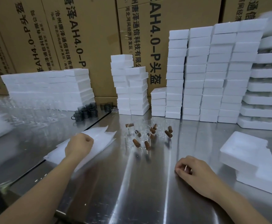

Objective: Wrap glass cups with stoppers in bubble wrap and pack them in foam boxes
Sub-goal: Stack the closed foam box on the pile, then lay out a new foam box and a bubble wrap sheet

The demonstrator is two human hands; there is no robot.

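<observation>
1. right, the cups (144,138) stand huddled mid-table (132,183), clear glass, touching or nearly so; brown stoppers (168,133) lean at their sides and lie among them, so none looks plugged.
2. left hand (79,145) sits on the wrap (99,138), fingers curled under; whether it pinches a sheet, i cannot tell.
3. right hand (195,172) rests on the steel near the edge, well apart from the cups, fingers loosely curled, nothing plainly in it.
4. handling call: thin glass, likely light, slick and quick to chip; lift one cup by its wall with thumb and fingers around it, not by the rim, and ease it clear so its neighbours don't knock.
5. stoppers look loose; probably best held with the cup or they will roll on the shiny top.
6. wrap is soft, floppy and almost weightless; peel a single sheet by its corner.
7. foam box (243,147) lies to the right, stiff but crumbly; hold it by the sides.
</observation>
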